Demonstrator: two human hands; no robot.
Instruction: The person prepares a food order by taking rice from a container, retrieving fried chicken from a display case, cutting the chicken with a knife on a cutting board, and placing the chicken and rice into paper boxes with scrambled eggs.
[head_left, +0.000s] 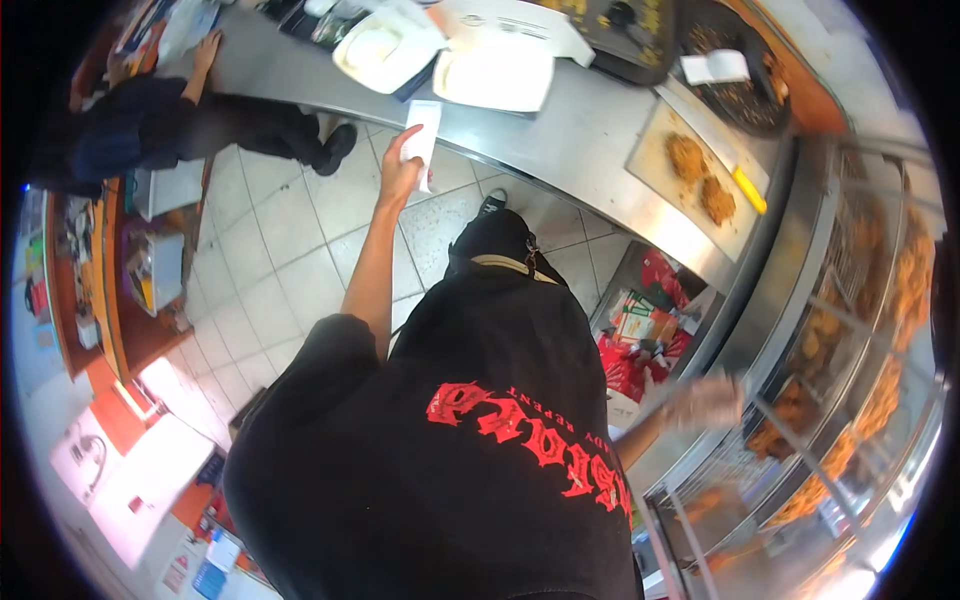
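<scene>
My left hand (403, 169) grips a white paper slip (423, 139) just off the edge of the stainless steel counter (570, 142). At the right, my right hand (705, 403), in a thin clear glove, is blurred beside the heated display cabinet (780, 300); whether its fingers hold anything cannot be told. Two pieces of fried chicken (686, 157) lie on a white cutting board (652, 161), near a knife with a yellow handle (748, 190). Past the slip, open white takeaway boxes (493, 79) stand on the counter.
Fried food (784, 420) fills trays in the cabinet. A dark tray (637, 37) and a round dark pan (739, 97) rest at the counter's far right. Red packages (626, 367) lie on a low shelf. Another person (150, 127) stands at the left, one hand on the counter, near wooden shelving (112, 277).
</scene>
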